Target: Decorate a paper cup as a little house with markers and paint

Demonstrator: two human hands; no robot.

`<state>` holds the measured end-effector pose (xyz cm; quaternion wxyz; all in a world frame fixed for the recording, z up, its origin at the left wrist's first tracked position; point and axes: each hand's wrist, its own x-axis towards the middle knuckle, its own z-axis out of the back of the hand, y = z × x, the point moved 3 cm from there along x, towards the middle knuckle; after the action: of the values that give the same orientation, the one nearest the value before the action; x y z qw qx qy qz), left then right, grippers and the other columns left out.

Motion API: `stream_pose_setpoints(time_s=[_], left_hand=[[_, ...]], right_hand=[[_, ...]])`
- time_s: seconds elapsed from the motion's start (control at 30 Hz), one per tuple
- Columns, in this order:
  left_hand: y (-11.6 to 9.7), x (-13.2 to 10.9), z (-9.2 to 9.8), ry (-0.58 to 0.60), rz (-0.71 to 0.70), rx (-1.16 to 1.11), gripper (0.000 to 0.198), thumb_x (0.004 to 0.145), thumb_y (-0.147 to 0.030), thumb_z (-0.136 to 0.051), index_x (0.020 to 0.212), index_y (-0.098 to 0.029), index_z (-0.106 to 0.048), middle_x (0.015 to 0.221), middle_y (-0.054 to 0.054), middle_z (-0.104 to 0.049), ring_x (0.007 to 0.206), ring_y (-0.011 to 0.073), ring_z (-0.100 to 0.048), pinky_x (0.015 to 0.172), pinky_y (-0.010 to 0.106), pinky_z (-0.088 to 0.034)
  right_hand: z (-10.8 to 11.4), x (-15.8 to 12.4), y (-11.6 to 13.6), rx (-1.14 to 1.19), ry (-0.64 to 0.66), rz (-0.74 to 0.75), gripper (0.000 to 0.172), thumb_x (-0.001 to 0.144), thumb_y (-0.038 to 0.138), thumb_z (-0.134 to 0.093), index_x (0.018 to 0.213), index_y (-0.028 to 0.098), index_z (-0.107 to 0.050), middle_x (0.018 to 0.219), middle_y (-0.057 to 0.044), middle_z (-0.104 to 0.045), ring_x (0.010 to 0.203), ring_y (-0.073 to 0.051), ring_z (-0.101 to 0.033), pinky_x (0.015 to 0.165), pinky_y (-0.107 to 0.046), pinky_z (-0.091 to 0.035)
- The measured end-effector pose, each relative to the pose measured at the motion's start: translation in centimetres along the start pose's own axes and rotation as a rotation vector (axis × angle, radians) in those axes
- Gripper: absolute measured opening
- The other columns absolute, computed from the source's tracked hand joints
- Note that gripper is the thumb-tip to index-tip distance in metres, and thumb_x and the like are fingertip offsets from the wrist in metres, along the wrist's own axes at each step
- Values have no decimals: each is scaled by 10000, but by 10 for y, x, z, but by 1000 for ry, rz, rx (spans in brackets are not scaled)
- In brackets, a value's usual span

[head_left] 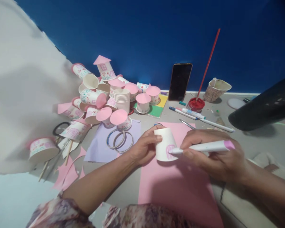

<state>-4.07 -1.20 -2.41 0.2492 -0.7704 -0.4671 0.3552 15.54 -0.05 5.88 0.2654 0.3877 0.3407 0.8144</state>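
Note:
My left hand [146, 145] grips a white paper cup [163, 142], upside down with its wide rim toward me, thumb pressed on its side. A small pink-purple arched door shape is drawn low on the cup's wall. In my right hand [216, 158] is a white felt-tip marker [204, 146] with a pink end. Its tip touches the drawn arch. Below both hands lies a sheet of pink paper [180, 190].
At the left are piled decorated paper cups with pink cone roofs [118, 117], near a stack of plain cups [122, 99]. Tape rings [120, 140] lie on lilac paper. Behind stand a phone [180, 82], a red paint pot [196, 104] and several pens [192, 114]. A dark cylinder [263, 104] juts in at right.

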Motion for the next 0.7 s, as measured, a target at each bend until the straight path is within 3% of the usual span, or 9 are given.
stream_pose_setpoints(time_s=[0.1,0.27,0.33,0.5,0.7], left_hand=[[0,1,0,11,-1,-23,485,643,-328,-913,1045,-141,-717,868,57,-721,763,195,-671,721,300,-515],[-1,1,1,33,10,-121,513,696,-278,-816,1179,-131,-723,1013,114,-784,942,287,-742,920,425,-564],[-2,1,2,47,8,-141,529,720,-268,-779,1228,-136,-714,1065,126,-796,1000,315,-755,992,475,-551],[-4,2,4,97,13,-156,621,752,-299,-789,1345,-168,-657,1131,134,-793,1034,334,-770,992,504,-558],[-9,0,5,145,-42,-149,818,678,-285,-934,1405,-295,-558,1297,87,-704,1156,368,-733,965,591,-598]], right_hand=[[5,1,-3,96,50,-65,120,950,213,-694,847,228,-754,624,24,-718,506,-123,-625,481,-228,-464],[17,2,-17,12,-327,-131,86,987,297,-720,938,253,-776,753,-23,-777,631,-187,-714,583,-303,-566],[17,3,-24,-61,-404,-137,67,985,289,-726,988,260,-787,861,-36,-817,746,-208,-765,685,-327,-610],[11,10,-43,-256,-314,-129,195,968,282,-707,1141,243,-789,1155,-84,-842,1055,-279,-802,937,-412,-640],[-1,8,-80,-420,-148,-82,342,993,259,-636,1323,201,-705,1339,-154,-781,1242,-341,-741,1039,-533,-607]])
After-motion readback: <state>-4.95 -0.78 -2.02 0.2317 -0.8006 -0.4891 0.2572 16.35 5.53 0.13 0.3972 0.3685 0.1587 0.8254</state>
